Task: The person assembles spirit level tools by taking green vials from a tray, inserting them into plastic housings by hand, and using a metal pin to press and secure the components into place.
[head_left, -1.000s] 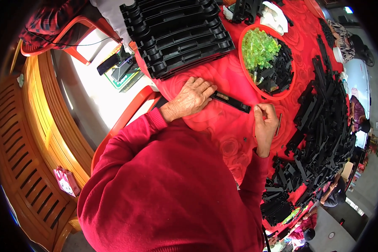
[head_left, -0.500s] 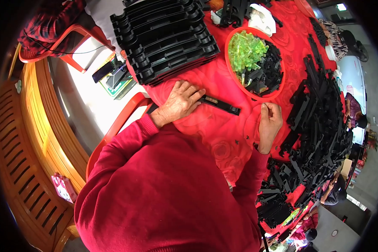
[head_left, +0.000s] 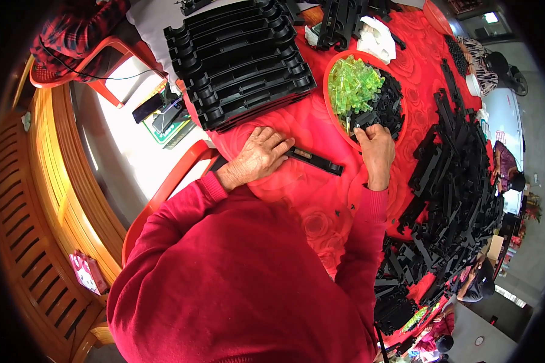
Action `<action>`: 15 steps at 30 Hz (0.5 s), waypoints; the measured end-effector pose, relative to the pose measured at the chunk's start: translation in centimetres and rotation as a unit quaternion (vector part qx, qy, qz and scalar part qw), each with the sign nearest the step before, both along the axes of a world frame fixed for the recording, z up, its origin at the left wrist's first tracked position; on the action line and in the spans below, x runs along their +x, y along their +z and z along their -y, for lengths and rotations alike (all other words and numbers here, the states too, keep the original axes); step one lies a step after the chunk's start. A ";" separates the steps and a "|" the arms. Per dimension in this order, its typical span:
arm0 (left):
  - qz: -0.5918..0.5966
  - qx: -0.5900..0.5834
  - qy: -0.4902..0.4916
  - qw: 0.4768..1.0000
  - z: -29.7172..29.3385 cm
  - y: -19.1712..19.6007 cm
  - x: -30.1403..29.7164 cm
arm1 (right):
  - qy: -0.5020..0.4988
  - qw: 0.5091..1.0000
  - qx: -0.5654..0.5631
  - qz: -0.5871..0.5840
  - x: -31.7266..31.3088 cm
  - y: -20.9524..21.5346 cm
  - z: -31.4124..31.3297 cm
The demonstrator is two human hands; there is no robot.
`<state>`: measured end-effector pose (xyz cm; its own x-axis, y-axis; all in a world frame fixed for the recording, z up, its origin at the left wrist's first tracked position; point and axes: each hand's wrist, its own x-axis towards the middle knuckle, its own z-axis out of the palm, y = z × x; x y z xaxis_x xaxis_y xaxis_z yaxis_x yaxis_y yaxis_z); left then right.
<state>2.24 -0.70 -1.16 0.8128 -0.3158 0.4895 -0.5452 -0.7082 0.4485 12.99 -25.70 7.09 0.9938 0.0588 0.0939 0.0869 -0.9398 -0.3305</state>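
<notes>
My left hand point(head_left: 257, 158) rests on the red cloth, its fingers closed over the near-left end of a black plastic spirit level point(head_left: 317, 161). A small vial shows in a slot along the level's top. At the near rim of a round red basin point(head_left: 404, 134), my right hand point(head_left: 378, 154) reaches in with curled fingers and thumb close together. Whatever lies between those fingertips is hard to make out. Inside the basin, yellow-green vials point(head_left: 352, 85) fill the left side and small black plastic pieces point(head_left: 392, 100) the right.
Beyond my left hand stands a tall stack of black plastic frames point(head_left: 239, 66). A large heap of black level bodies point(head_left: 451, 163) spreads along the right. Crumpled white paper point(head_left: 375, 39) lies behind the basin. Other people sit at far right. A red chair point(head_left: 169, 187) is at my left.
My right hand has moved forward and left, from the cloth to inside the basin's near edge. My left hand stays on the spirit level, almost still.
</notes>
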 end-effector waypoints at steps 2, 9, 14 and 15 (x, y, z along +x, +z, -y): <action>-0.001 0.000 0.000 1.000 0.0 0.0 0.0 | -0.001 1.000 -0.004 -0.012 0.5 -0.2 -0.2; -0.002 0.008 -0.001 1.000 0.0 -0.1 0.0 | -0.024 0.981 0.193 0.014 1.0 -2.0 1.6; -0.009 0.001 0.004 1.000 0.0 0.7 -0.3 | -0.029 0.858 0.509 0.055 0.4 -2.1 2.2; 0.023 0.004 0.024 0.999 0.1 1.5 -0.3 | -0.045 0.852 0.517 0.070 0.0 -1.9 2.0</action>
<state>1.95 -0.78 0.32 0.8036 -0.2805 0.5249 -0.5304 -0.7375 0.4180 13.01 -27.74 5.17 0.9645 -0.2041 0.1677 0.1364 -0.1586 -0.9779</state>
